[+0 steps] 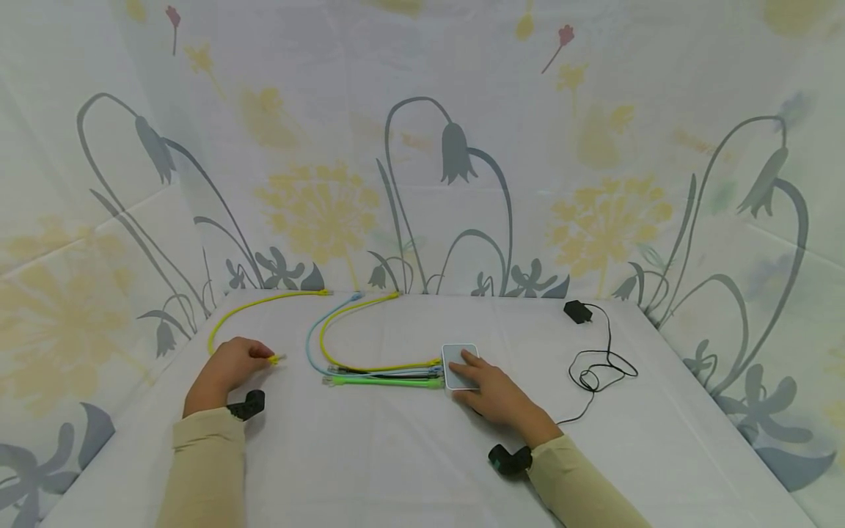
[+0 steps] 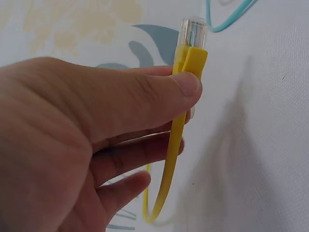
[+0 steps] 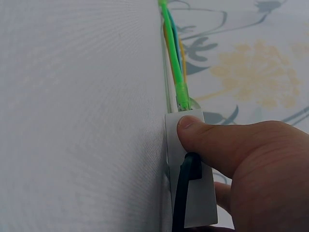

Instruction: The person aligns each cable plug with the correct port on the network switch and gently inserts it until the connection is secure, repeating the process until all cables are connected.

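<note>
My left hand [image 1: 231, 367] pinches one end of a yellow network cable [image 1: 284, 295] between thumb and fingers. Its clear plug [image 2: 193, 33] points up past the thumb in the left wrist view, and the cable loops below. The other end lies at the table's back edge. My right hand [image 1: 495, 396] holds a small white box with ports [image 1: 454, 355], thumb on its near side and fingers over the top. A green cable [image 3: 174, 58] meets the box's left end, beside blue, black and yellow cables. A black lead [image 3: 181, 198] is plugged into the near side.
Between the hands, the green cable [image 1: 389, 381] lies straight, while a blue cable [image 1: 308, 341] and a second yellow cable [image 1: 321, 339] curve back to the far edge. At right sit a black power adapter [image 1: 578, 312] and its tangled cord [image 1: 609, 352].
</note>
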Demonstrator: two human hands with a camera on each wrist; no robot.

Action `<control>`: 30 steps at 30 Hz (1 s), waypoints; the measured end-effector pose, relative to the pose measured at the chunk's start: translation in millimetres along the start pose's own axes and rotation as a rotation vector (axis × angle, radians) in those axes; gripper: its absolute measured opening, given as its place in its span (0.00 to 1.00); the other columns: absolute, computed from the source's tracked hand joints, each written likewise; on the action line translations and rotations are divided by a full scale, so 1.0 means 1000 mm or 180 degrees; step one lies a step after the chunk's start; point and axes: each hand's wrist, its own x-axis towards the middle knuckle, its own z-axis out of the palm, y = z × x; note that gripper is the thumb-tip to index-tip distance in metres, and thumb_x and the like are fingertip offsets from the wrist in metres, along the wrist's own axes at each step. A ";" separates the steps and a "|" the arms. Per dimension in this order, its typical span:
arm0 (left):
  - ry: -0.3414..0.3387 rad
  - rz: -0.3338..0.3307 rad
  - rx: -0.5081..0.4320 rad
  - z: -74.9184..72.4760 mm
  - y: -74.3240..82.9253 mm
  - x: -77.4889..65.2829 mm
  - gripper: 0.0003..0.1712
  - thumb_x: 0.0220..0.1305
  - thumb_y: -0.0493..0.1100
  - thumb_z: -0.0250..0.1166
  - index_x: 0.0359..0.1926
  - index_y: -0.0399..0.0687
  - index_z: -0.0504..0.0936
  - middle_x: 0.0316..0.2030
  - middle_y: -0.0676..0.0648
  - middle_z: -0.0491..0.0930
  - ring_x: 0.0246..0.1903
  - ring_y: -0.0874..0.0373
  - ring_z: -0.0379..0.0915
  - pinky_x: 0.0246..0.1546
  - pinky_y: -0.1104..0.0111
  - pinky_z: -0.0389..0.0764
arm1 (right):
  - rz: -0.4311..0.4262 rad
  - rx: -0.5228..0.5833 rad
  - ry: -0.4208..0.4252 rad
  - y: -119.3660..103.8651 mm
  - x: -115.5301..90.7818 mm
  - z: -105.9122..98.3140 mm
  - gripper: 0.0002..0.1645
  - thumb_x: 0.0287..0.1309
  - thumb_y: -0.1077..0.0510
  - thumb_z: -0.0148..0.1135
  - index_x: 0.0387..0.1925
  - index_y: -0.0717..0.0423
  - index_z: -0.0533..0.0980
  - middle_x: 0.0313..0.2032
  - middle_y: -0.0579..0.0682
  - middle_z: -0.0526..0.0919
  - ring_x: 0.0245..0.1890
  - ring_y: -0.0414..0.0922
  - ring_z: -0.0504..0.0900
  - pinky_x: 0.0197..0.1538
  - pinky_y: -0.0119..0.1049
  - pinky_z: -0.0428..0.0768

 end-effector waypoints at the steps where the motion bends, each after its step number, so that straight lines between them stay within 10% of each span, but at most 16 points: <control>1: 0.0006 0.0012 -0.0008 0.000 0.000 0.000 0.15 0.65 0.42 0.62 0.48 0.39 0.84 0.49 0.35 0.82 0.50 0.38 0.75 0.49 0.49 0.76 | -0.0002 0.0000 0.0001 0.000 0.000 0.000 0.32 0.63 0.44 0.61 0.68 0.41 0.68 0.74 0.52 0.58 0.72 0.59 0.60 0.68 0.58 0.64; 30: 0.0040 0.0228 -0.0041 0.010 0.011 0.008 0.13 0.67 0.46 0.61 0.47 0.44 0.83 0.44 0.39 0.82 0.41 0.50 0.76 0.45 0.55 0.76 | -0.0006 0.0030 -0.0035 -0.001 0.000 -0.001 0.33 0.63 0.46 0.61 0.68 0.43 0.68 0.74 0.53 0.57 0.72 0.59 0.59 0.68 0.59 0.64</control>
